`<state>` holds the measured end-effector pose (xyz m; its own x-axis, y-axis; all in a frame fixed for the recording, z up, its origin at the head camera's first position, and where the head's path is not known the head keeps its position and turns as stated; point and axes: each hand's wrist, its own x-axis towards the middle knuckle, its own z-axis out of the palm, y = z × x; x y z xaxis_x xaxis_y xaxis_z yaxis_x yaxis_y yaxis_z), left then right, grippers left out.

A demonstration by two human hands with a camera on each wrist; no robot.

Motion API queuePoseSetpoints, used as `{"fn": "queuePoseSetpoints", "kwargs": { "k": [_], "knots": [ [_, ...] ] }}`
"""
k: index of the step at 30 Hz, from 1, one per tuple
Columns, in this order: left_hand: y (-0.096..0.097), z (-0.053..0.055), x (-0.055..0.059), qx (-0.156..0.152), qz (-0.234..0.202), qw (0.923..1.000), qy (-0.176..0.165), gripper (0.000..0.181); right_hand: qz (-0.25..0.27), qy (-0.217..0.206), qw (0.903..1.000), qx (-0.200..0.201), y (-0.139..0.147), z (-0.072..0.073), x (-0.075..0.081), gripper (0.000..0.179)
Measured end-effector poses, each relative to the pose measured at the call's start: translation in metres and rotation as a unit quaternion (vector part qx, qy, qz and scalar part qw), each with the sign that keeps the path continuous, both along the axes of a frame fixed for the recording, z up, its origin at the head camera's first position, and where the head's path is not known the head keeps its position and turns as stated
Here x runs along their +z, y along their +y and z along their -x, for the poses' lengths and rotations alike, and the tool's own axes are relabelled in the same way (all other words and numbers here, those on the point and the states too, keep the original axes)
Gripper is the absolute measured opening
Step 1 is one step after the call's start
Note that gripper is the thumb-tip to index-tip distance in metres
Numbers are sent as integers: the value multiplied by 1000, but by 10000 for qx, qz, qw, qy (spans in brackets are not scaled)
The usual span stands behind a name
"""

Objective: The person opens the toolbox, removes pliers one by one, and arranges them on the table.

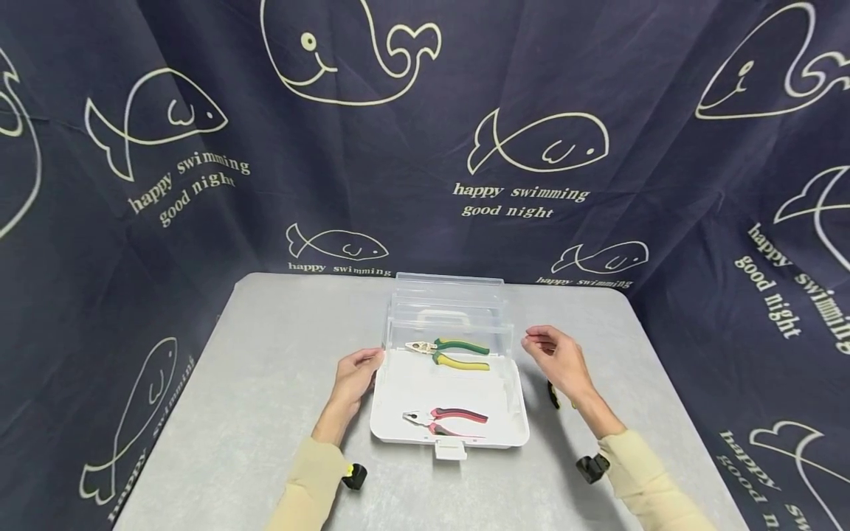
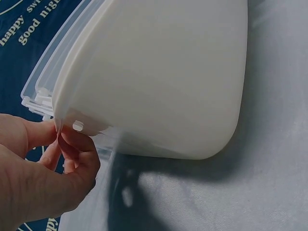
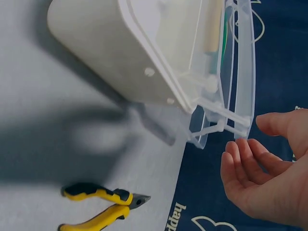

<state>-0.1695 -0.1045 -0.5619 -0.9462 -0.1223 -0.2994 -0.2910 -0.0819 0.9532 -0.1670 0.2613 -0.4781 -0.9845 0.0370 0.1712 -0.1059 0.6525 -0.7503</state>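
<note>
A white toolbox point(image 1: 405, 387) stands with its clear trays point(image 1: 451, 293) folded out at the back. My left hand point(image 1: 355, 372) pinches the rim at its left side, thumb on one face and fingers on the other, as the left wrist view shows. Beside the raised tray on the right, my right hand point(image 1: 558, 358) has bent, relaxed fingers and nothing between them; its fingertips are close to the tray's corner in the right wrist view. Green-and-yellow pliers point(image 1: 465, 345) lie at the rear of the toolbox, and red-handled pliers point(image 1: 460, 414) lie near its front.
Yellow-and-black pliers point(image 3: 96, 194) lie on the grey table point(image 1: 265, 398) right of the toolbox, mostly hidden under the right forearm in the head view. The front latch point(image 1: 451, 450) hangs outward. A dark curtain point(image 1: 425, 147) with fish drawings surrounds the table.
</note>
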Motion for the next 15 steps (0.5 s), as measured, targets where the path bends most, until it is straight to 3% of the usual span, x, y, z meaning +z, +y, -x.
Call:
{"fn": "queuePoseSetpoints", "kwargs": {
  "k": [15],
  "knots": [
    [2,-1,-1,-1,37,10000,-20,34,656,226,9964,488,-28,-1,-1,20]
  ]
}}
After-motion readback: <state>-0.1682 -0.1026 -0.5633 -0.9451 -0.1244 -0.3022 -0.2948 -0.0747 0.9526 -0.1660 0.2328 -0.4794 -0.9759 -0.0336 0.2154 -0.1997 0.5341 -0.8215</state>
